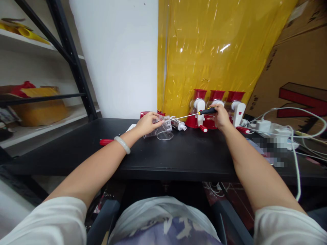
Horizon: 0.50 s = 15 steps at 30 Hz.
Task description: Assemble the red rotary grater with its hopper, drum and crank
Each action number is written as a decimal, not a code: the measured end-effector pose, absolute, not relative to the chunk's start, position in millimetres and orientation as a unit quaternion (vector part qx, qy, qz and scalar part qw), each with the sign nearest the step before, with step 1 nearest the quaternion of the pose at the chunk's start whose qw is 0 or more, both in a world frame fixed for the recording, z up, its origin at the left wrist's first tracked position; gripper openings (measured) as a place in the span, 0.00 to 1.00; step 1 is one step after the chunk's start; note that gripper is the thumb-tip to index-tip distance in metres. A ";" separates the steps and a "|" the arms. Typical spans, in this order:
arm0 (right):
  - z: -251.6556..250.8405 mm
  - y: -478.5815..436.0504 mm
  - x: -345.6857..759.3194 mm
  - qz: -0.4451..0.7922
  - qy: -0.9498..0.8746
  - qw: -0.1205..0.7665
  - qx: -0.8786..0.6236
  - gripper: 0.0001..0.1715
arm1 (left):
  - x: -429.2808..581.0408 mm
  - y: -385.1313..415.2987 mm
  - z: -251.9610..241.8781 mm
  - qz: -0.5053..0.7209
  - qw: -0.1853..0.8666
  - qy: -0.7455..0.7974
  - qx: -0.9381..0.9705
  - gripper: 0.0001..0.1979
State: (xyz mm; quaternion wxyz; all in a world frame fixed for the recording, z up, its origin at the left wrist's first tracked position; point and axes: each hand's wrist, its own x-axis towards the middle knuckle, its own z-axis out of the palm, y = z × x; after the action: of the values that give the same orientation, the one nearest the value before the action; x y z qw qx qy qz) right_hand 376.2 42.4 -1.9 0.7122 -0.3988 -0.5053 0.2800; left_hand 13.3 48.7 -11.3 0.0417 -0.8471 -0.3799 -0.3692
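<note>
My right hand is wrapped round the black and yellow handle of a long screwdriver. Its thin metal shaft points left, and the tip ends by my left hand. The fingers of that hand are closed on a clear plastic part with a round rim, held just over the table. Exactly where the tip meets the part is too small to tell. A metal grater drum with a white end lies right of the clear part. Behind the left hand, a red piece is partly hidden.
Three red and white rotary graters with crank handles stand along the back of the black table. White cables and a power strip crowd the right side. A red handle lies by my left forearm. Shelves rise at the left.
</note>
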 end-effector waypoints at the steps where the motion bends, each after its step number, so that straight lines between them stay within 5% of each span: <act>1: -2.2 42.7 376.4 0.267 -0.509 0.712 -0.403 0.15 | 13.2 48.6 -11.2 -0.369 0.040 -0.381 -0.847 0.17; 8: -3.3 40.6 378.8 0.240 -0.523 0.700 -0.422 0.30 | 13.6 45.9 -9.8 -0.372 0.036 -0.379 -0.847 0.16; 15: -0.3 41.0 377.0 0.302 -0.503 0.712 -0.386 0.18 | 13.3 47.6 -10.3 -0.367 0.042 -0.375 -0.850 0.17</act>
State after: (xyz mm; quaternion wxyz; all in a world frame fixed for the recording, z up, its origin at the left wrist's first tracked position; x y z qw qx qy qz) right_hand 377.0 41.0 -0.3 0.7120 -0.3858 -0.5028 0.3024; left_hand 13.3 47.6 -10.3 0.0417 -0.8502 -0.3754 -0.3668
